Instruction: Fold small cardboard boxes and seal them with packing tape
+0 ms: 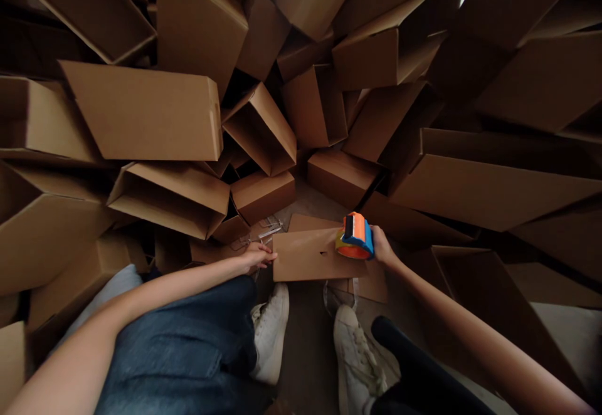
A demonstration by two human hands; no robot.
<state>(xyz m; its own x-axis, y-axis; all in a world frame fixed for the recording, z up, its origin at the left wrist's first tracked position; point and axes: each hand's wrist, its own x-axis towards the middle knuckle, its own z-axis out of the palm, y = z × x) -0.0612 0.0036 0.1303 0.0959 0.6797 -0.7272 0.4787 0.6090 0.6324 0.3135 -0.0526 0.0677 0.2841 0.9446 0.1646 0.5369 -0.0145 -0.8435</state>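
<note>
Between my feet lies a flat-topped brown cardboard box (301, 255) with a small dark slot in its face. My left hand (259, 256) pinches the left edge of this box. In my right hand (383, 246) is an orange and blue tape dispenser (360, 234), held over the right end of the box; a yellowish roll shows in it. My right fingers are mostly hidden behind the dispenser. More flat cardboard (376, 282) sticks out beneath the box on the right.
Open brown boxes (169, 195) are heaped all around on the left, ahead and right. Clear strips of tape or plastic (270, 230) lie on the floor beyond my left hand. My white shoes (273, 333) flank the floor (308, 340) just in front of me.
</note>
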